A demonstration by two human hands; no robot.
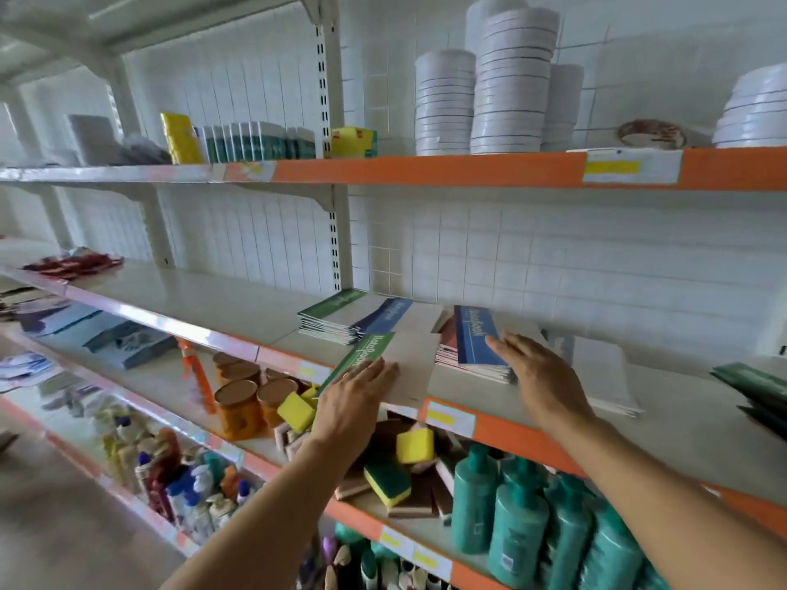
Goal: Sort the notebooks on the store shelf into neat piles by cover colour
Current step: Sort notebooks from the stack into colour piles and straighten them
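1. Both hands are on the middle shelf point(553, 402), among the notebooks. Sorting is under way, not finished.
2. Left hand point(357, 385): fingers nearly straight, lying flat on a green-banded notebook point(392, 364) at the shelf's front edge. Whether the thumb hooks under the cover I cannot tell. The notebook's near corner overhangs the orange shelf lip.
3. Right hand point(536, 368): fingers extended and together, pressing the side of the blue-topped pile point(477, 347). It grips nothing. A reddish cover shows at this pile's left edge beneath the blue one, so it looks mixed.
4. Behind the single green notebook sits a rear pile point(336, 317) with a green cover on top and a blue-banded notebook point(385, 315) lying across its right part.
5. Further right: a pale, plain-covered pile point(600, 372) just beside the right hand, and dark green covers point(753, 385) at the frame edge, well apart.
6. Judgement: the step in hand is squaring up the blue pile while the loose green notebook is being moved.
7. Next move, as judged: lift or slide the green notebook onto the green-topped rear pile, first clearing the blue one off it.
8. Risk: the overhanging notebook could slip off the lip onto the sponges point(409, 457) below.
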